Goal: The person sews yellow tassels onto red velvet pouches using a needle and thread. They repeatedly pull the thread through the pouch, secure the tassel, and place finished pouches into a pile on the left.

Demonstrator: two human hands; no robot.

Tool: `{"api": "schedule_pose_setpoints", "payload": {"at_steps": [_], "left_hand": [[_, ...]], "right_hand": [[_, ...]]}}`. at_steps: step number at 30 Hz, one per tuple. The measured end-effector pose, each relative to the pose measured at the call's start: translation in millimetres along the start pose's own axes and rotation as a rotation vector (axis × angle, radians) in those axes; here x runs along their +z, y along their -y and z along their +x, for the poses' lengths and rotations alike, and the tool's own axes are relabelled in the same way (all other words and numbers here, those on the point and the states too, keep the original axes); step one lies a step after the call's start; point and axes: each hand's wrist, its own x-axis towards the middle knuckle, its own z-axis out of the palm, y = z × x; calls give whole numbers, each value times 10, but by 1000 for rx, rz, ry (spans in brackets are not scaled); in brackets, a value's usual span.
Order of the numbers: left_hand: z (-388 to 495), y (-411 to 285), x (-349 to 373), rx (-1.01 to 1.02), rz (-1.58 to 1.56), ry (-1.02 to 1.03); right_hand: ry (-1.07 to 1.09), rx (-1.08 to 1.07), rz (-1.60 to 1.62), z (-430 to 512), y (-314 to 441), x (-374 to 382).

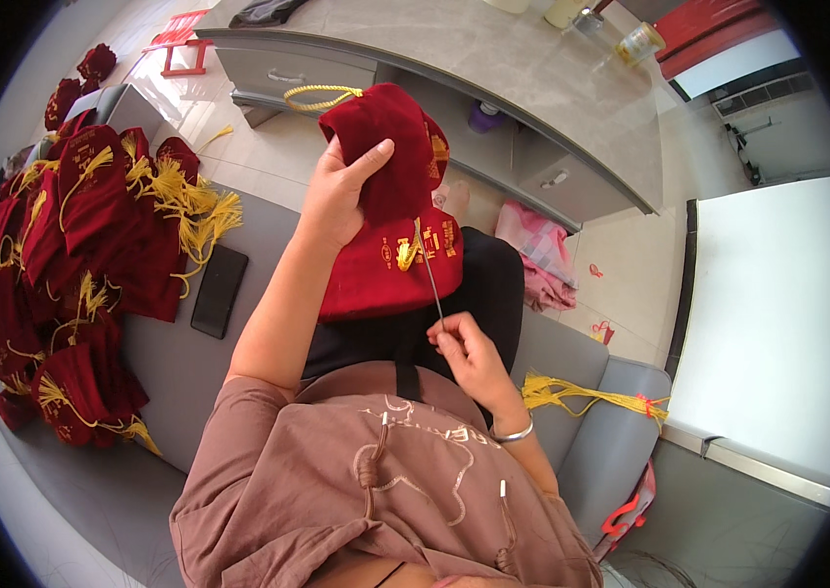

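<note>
My left hand [345,180] grips a dark red velvet pouch [393,162], raised over my lap, its thumb lying on the cloth. A twisted yellow cord loop [323,96] sticks out from the pouch's far end. Between the fingertips of my right hand [466,356] is a thin metal rod [431,275], like a long needle or hook. Its far tip meets yellow tassel threads [407,253] by the pouch's near edge; how they are joined is too small to tell. Under the held pouch, another red pouch [378,287] with gold printing rests on my lap.
Many red pouches with yellow tassels [98,213] are heaped on the grey sofa [157,382] at left, beside a black phone [219,292]. Yellow cords [584,393], tied in a bundle, lie at right. A grey-topped table [459,44] stands ahead, pink cloth [536,253] on the floor.
</note>
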Motion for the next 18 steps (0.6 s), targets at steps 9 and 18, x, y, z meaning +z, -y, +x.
{"api": "schedule_pose_setpoints", "payload": {"at_steps": [9, 18], "left_hand": [[153, 55, -212, -73, 107, -149], [423, -22, -754, 20, 407, -328]], "right_hand": [[-44, 56, 120, 9, 68, -224], [-355, -161, 771, -388, 90, -938]]}}
